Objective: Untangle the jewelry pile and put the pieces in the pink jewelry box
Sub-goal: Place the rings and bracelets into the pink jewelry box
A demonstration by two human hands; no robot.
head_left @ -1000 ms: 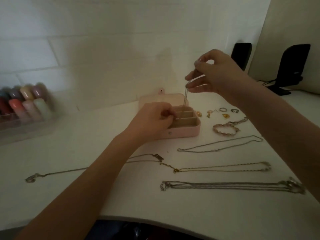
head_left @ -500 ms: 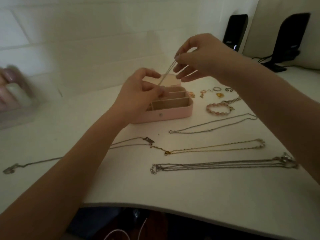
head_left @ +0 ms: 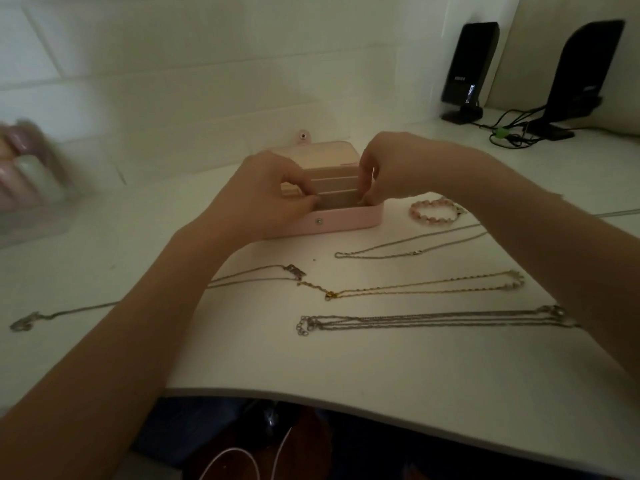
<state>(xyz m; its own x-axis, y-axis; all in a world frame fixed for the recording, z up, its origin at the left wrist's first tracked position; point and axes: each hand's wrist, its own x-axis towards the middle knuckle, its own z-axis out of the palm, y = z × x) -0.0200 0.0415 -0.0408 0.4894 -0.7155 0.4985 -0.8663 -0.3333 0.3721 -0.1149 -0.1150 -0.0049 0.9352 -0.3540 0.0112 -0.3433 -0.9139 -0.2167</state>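
The pink jewelry box (head_left: 346, 220) stands open at the back of the white table, its lid folded back. My left hand (head_left: 270, 194) and my right hand (head_left: 391, 168) both reach into its front compartment, fingertips curled and pinched at its two ends. The thin chain they hold is hidden by the fingers. Laid out in front are a pink bead bracelet (head_left: 434, 211), a silver necklace (head_left: 412, 245), a gold necklace (head_left: 426, 285), a multi-strand silver chain (head_left: 433, 320), a nameplate necklace (head_left: 294, 271) and a silver chain (head_left: 52, 315) at far left.
Two black speakers (head_left: 467, 64) (head_left: 581, 74) with cables (head_left: 509, 133) stand at the back right. A clear organiser with pastel pieces (head_left: 24, 174) sits blurred at the left. The table's curved front edge (head_left: 346, 403) runs below the necklaces.
My right hand has come down from above the box, lowering the thin chain it held taut with my left hand. Both hands are now inside the front compartment. The view has shifted.
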